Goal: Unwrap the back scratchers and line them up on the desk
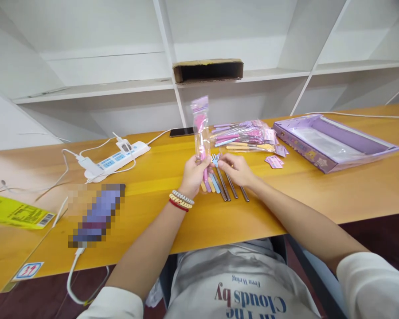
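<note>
Upright in my left hand [195, 173] is a clear zip bag [199, 105] with a pink back scratcher [201, 120] inside; my fingers are wrapped round its lower part. My right hand [236, 169] is beside it, fingers curled and close together by the claw heads; what they pinch, if anything, is hidden. Under and between the hands lie several loose back scratchers with metal rods [232, 188], one with a blue claw head [215, 159]. Yellow, purple and blue handle ends [216, 184] show below my left hand.
Behind lie several bagged back scratchers [242, 133], with small pink cards [274, 162] nearby. A purple box tray [306, 153] stands right, a power strip [119, 159] left. A phone [98, 215], its cable and a yellow packet [16, 212] lie left. A cardboard box [208, 62] is on the shelf.
</note>
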Demonstrator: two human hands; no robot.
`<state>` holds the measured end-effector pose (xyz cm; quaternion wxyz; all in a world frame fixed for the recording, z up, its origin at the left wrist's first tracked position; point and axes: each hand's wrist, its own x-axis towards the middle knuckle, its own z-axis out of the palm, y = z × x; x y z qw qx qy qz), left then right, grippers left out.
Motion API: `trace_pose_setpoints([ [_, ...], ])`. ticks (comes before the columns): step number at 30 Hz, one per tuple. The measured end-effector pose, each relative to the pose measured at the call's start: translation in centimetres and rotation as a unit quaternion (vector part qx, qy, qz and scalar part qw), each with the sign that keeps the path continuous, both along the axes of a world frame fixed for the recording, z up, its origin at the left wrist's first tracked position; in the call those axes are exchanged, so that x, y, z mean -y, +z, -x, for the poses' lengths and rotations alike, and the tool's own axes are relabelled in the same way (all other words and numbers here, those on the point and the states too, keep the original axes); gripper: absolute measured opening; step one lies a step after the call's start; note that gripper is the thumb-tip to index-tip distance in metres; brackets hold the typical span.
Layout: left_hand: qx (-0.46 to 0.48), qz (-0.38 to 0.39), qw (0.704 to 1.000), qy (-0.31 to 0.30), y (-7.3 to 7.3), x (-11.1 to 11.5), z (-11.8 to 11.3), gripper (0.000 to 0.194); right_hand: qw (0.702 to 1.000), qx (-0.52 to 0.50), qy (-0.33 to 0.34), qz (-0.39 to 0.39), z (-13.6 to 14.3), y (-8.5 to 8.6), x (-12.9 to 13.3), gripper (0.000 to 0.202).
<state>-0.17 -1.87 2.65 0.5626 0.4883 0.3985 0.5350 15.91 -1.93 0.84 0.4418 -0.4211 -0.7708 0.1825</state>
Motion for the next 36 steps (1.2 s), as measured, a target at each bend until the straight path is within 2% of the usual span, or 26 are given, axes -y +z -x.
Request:
trace_pose_setpoints([
  [2,0.037,0.008,0.999,0.021,-0.2,0.0,-0.3,0.034,0.994,-0.029,0.073,0.077,1.1,-0.6,0.4,0.029],
  [6,0.066,0.015,0.996,0.055,-0.5,0.2,-0.5,0.035,0.982,-0.085,0.091,0.145,2.0,-1.2,0.7,0.031],
  [11,0.09,0.027,0.995,-0.015,-0.3,0.1,-0.2,0.028,0.973,-0.131,0.089,0.167,1.0,-1.0,-0.1,0.027],
  [13,0.097,0.036,0.995,-0.003,-0.2,-0.2,0.0,0.025,0.979,-0.139,0.057,0.136,0.5,-0.9,-0.3,0.025],
  [15,0.103,0.039,0.994,0.027,-0.2,-0.5,0.1,0.025,0.991,-0.119,0.013,0.054,0.1,-0.8,-0.4,0.022],
  [18,0.117,0.036,0.991,0.056,-0.4,-0.9,0.4,0.027,0.997,-0.014,0.006,-0.08,-0.5,-0.4,-0.2,0.013],
  [20,0.126,0.037,0.989,0.064,-0.5,-1.1,0.5,0.028,0.991,0.049,0.012,-0.121,-0.7,-0.3,-0.2,0.005],
  [23,0.126,0.041,0.989,0.066,-0.5,-1.1,0.6,0.027,0.988,0.074,-0.014,-0.137,-1.0,-0.4,-0.5,0.006],
  [27,0.139,0.032,0.987,0.072,-0.4,-1.1,0.5,0.027,0.987,0.085,0.009,-0.137,-1.3,-0.8,-1.0,0.012],
  [33,0.168,0.029,0.983,0.074,-0.7,-1.2,0.4,0.025,0.987,0.012,0.007,-0.158,-0.8,-0.9,-0.9,0.02],
  [36,0.188,0.036,0.979,0.068,-1.0,-1.0,0.1,0.026,0.987,0.006,0.006,-0.16,-0.4,-0.9,-0.7,0.02],
])
